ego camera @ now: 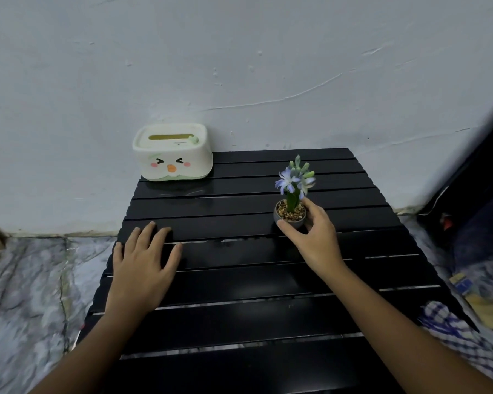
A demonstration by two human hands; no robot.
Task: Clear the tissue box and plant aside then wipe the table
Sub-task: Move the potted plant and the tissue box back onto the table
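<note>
**Slatted table, two hands, two items to clear**

1. Right hand (315, 234): right of the frame's centre. We record thumb and fingers curled round the small grey pot of the plant (292, 206), thumb on the near rim, fingertips on the far side. The pot stands upright on the table.

2. Left hand (143, 260): left of centre. We note it flat, palm down, fingers straight and spread, resting on the table top near its left edge. It holds nothing.

3. Plant: green stem, pale blue flowers and green buds on top, gravel in the pot. It sits in the right half of the table, well apart from the tissue box.

4. Tissue box (172, 153): cream, with a cartoon face on the front and a slot in the lid. We place it at the table's far left corner, against the wall (239, 52).

5. Table (239, 308): black, built of crosswise slats with narrow gaps.

6. Checked cloth (461, 334): blue and white, at the lower right of the frame, beside the table's right edge.

7. Floor (26, 294): marbled grey, at the lower left.
</note>
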